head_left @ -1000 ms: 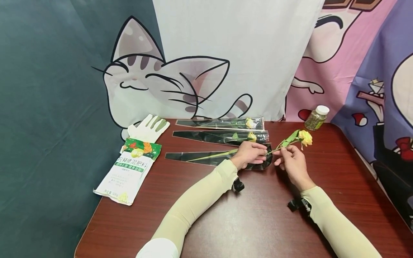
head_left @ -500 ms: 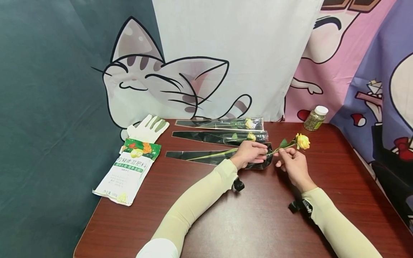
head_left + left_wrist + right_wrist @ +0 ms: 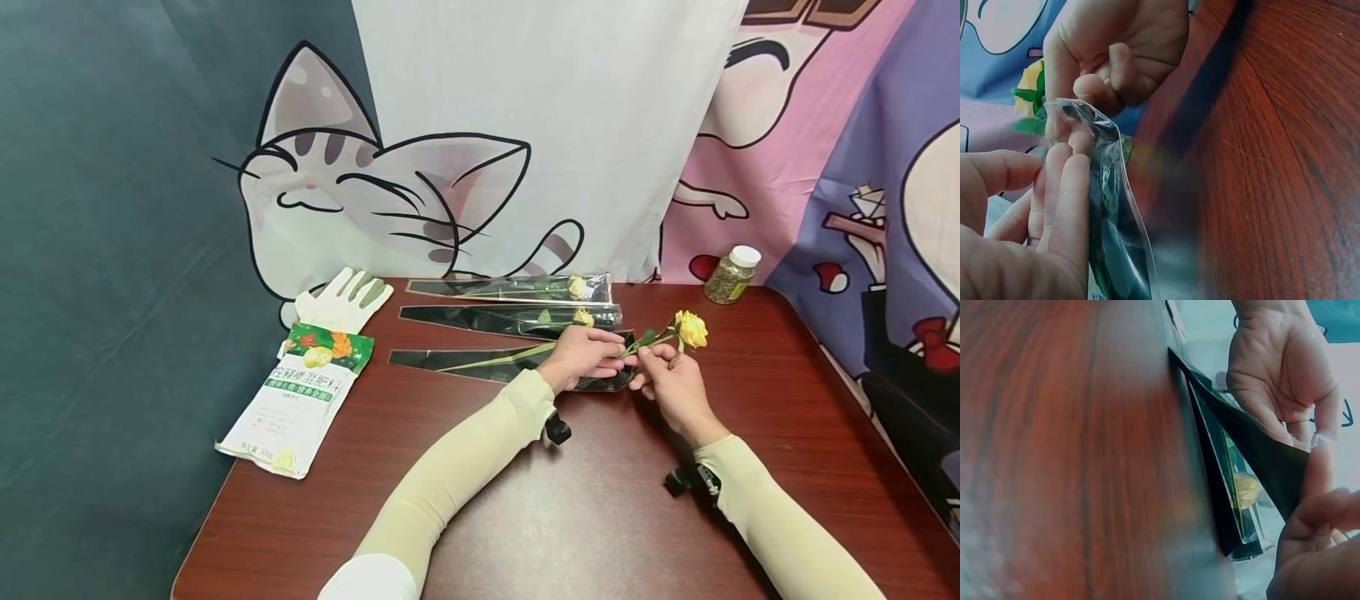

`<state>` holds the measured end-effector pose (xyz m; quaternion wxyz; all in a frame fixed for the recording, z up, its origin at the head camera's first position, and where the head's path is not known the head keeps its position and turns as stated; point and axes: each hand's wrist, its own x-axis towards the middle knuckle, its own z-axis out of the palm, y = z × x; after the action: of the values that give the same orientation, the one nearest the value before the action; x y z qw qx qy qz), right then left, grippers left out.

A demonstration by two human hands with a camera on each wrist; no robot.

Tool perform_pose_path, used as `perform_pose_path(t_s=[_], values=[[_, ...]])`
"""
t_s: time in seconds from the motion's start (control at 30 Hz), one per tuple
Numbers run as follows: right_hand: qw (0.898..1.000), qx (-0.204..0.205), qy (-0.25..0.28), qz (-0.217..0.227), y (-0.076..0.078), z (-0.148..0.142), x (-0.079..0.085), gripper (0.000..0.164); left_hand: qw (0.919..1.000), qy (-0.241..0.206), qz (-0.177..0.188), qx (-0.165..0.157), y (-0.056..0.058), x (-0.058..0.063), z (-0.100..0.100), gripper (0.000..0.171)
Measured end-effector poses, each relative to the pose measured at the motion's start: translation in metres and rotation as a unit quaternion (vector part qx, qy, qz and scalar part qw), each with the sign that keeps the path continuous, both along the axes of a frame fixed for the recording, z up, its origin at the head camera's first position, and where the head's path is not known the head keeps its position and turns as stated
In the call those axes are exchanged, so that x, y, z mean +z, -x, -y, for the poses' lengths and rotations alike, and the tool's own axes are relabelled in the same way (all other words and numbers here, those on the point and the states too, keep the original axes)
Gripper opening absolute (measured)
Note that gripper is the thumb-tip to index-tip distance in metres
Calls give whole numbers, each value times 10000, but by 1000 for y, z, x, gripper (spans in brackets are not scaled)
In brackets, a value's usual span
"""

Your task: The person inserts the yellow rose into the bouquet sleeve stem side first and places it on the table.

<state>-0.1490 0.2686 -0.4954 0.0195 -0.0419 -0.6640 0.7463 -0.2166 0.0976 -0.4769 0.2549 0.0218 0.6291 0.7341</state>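
A black-backed clear flower sleeve (image 3: 487,373) lies across the table, the green stem of a yellow rose (image 3: 691,329) running inside it. The bloom sticks out past the sleeve's right-hand mouth. My left hand (image 3: 581,357) pinches the film at that mouth, and the left wrist view shows the crinkled clear rim (image 3: 1094,119) by its fingertips. Just to the right, my right hand (image 3: 675,379) pinches the rose stem below the bloom and leaves. In the right wrist view, the black sheet (image 3: 1254,450) is lifted at an angle, its edge at the left hand's fingers.
Behind lie two sleeves, each with a yellow rose: the nearer (image 3: 487,317) and the farther (image 3: 450,288). A white-capped jar of granules (image 3: 726,282) stands at the back right. A fertilizer bag (image 3: 296,408) and a white glove (image 3: 341,304) lie on the left.
My right hand has moved left toward the sleeve's mouth, bringing the rose bloom left and slightly down, closer to the opening. My left hand has stayed nearly still at the mouth.
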Motion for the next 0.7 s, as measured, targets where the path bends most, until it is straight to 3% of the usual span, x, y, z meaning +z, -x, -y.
perform_pose_path(t_s=[0.23,0.53,0.7], values=[[9986,343,339,-196,-3,-1,0,28,10000,-22,38,-52,1,-1,4,15],[9993,-314,190,-103,-3,-3,5,26,9999,8,21,-111,5,0,5,15],[9994,-344,63,-37,-4,-1,4,25,10000,7,5,-61,4,3,6,15]])
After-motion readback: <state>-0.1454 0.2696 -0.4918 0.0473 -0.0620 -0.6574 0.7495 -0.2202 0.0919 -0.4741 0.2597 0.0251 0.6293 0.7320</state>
